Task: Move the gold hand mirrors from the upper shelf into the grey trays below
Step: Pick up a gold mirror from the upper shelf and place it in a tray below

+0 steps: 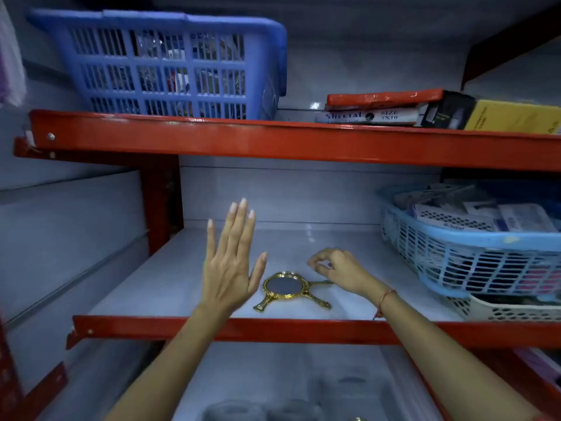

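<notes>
1. A small pile of gold, ornate-framed hand mirrors (287, 287) lies on the white shelf board (188, 278) behind the red metal front rail (230, 328), handles pointing left, right and near.
2. The left hand (228, 262) is raised flat with fingers spread wide, just left of the mirrors, holding nothing.
3. The right hand (338, 268) hovers above the right-pointing handle, fingers curled narrow; whether it touches the handle cannot be told.
4. A red thread bracelet (385, 300) circles the right wrist.
5. A light blue plastic mesh basket (473, 253) full of packets sits far right on the same shelf.
6. Blurred grey trays (273, 408) show below.
</notes>
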### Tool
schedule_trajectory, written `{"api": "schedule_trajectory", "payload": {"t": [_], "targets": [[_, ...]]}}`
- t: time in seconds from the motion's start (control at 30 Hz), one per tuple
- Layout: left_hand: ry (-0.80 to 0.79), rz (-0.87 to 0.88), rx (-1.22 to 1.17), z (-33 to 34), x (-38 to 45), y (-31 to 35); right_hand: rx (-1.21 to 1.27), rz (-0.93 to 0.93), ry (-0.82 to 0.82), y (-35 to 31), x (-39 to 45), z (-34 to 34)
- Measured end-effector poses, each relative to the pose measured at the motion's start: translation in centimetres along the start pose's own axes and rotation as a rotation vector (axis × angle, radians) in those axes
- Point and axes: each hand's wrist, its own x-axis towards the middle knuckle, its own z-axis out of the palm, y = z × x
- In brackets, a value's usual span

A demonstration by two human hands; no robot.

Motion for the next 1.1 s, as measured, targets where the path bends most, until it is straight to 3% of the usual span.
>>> {"api": "schedule_trajectory", "payload": {"t": [0.23,0.5,0.87,1.1], "targets": [[-0.229,-0.033,0.019,1.2,-6.3,0.3,-0.112,0.138,-0.276,1.4,-0.6,2.3],[-0.362,-0.01,0.087,2.2,-10.6,0.7,-0.127,0.13,-0.271,1.8,0.3,1.8],[-0.225,0.07,0.22,4.2,-12.0,-0.4,-0.078,0.129,-0.357,1.2,2.8,1.9],[-0.186,0.098,0.273,4.5,-12.1,-0.5,0.345,0.314,-0.322,1.6,2.0,0.8]]}}
